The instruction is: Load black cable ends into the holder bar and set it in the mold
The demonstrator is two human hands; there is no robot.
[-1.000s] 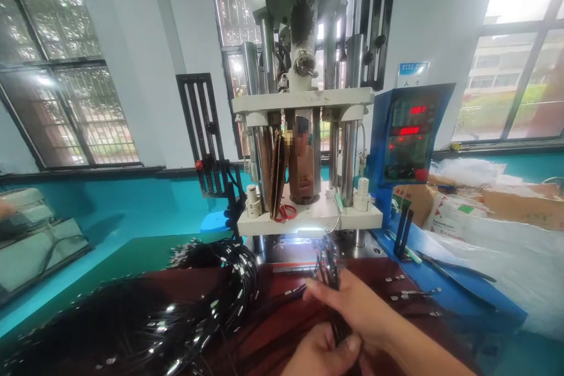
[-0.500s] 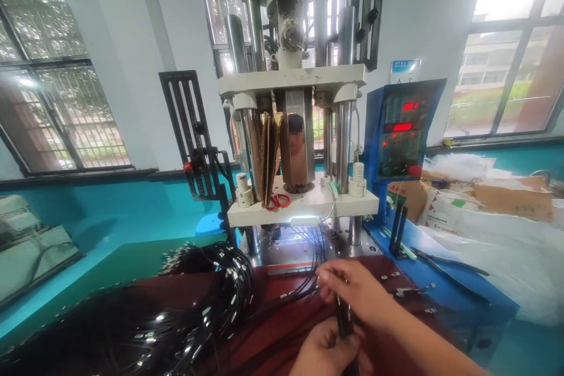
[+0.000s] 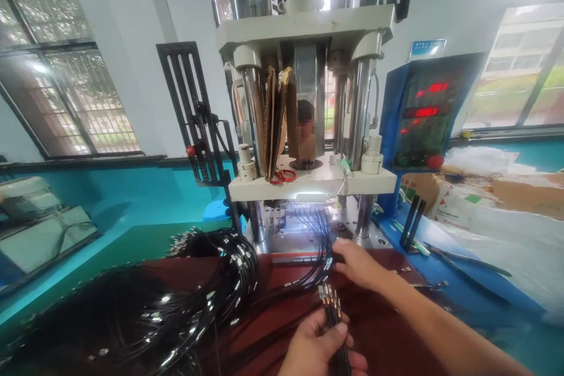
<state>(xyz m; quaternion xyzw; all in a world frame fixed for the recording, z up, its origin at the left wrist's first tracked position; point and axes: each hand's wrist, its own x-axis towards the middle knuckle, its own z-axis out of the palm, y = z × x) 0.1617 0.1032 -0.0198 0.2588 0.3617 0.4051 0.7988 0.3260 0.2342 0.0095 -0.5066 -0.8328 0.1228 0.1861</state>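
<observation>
My left hand (image 3: 324, 343) is closed around a bundle of black cables (image 3: 333, 320) at the front of the bench. Metal connectors and short copper-coloured parts stick up from the bundle's top. Beyond it, my right hand (image 3: 359, 263) reaches in from the right, thumb and fingers parted, at the edge of a row of black cables (image 3: 326, 244). Contact with those cables cannot be made out. That row fans out from the lit lower part of the press (image 3: 312, 185) and curves down to the left.
A large heap of black cables (image 3: 132, 305) covers the bench's left side. Red-handled scissors (image 3: 283, 176) and folded cardboard (image 3: 275, 123) sit on the press plate. On the right stand a control box (image 3: 434, 111), tweezers-like tools (image 3: 467, 261) and plastic bags (image 3: 480, 235).
My right hand has left the bundle in my left hand and moved forward to the cables at the press. The bundle's connector ends are now exposed. The view has tilted down.
</observation>
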